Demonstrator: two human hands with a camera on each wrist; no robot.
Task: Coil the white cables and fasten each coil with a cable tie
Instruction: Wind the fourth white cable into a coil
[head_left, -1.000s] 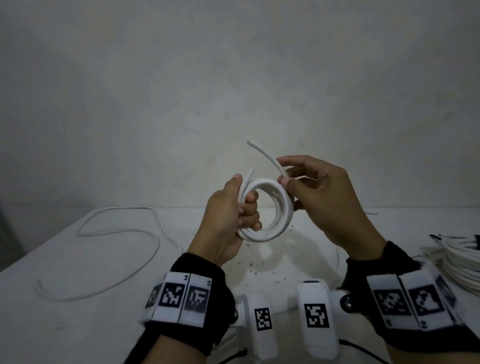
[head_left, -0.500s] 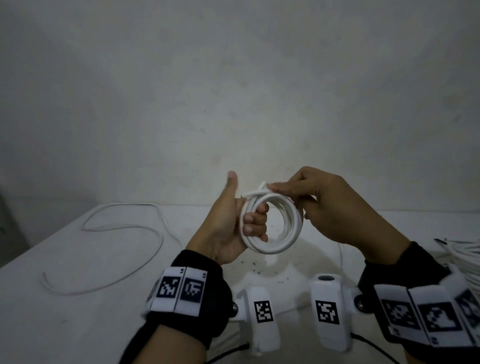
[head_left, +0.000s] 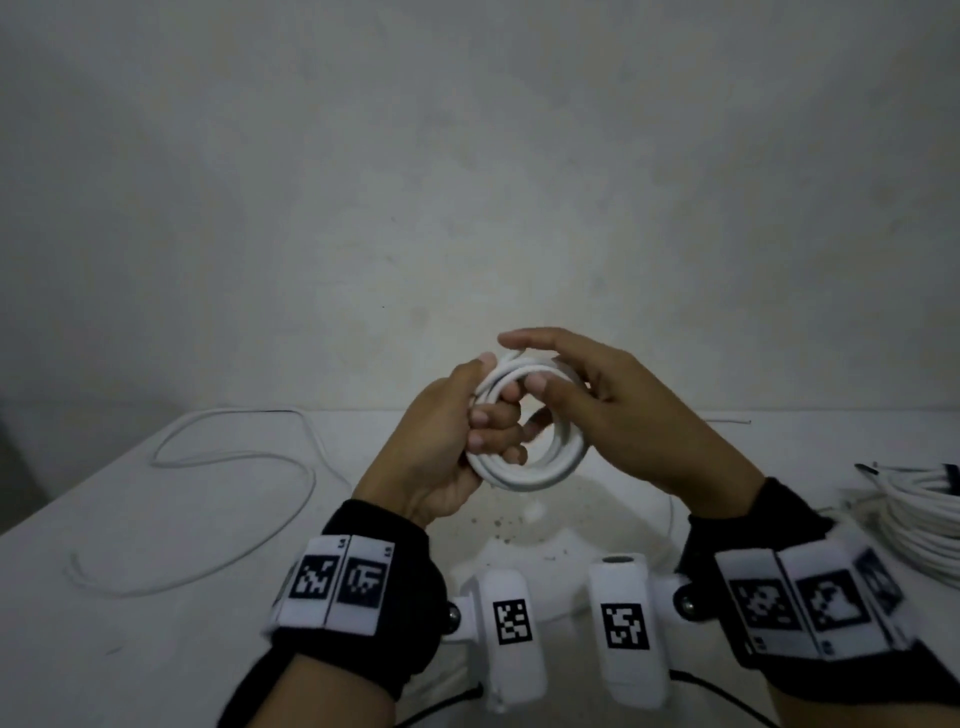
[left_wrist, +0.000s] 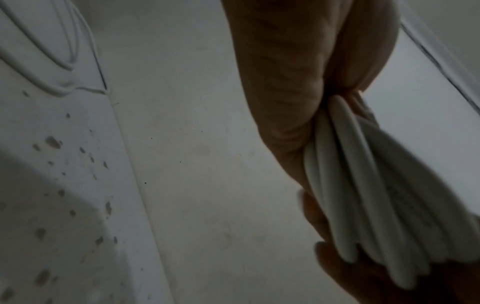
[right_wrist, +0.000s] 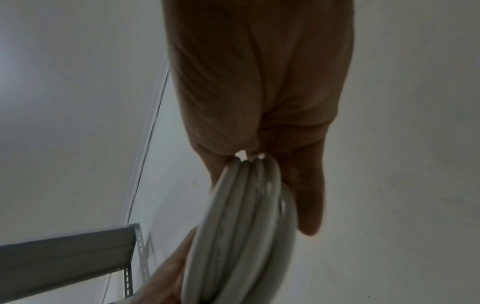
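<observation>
Both hands hold one white coil (head_left: 524, 470) above the table (head_left: 156, 597). My left hand (head_left: 441, 447) curls its fingers through the coil's left side, gripping it. My right hand (head_left: 618, 410) pinches the top turns, thumb in front, fingers over the far side.

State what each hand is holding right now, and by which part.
Both hold the white cable coil. The left hand grips its left side, fingers curled through the ring. The right hand pinches its upper right part, thumb inside, fingers over the top.
</observation>
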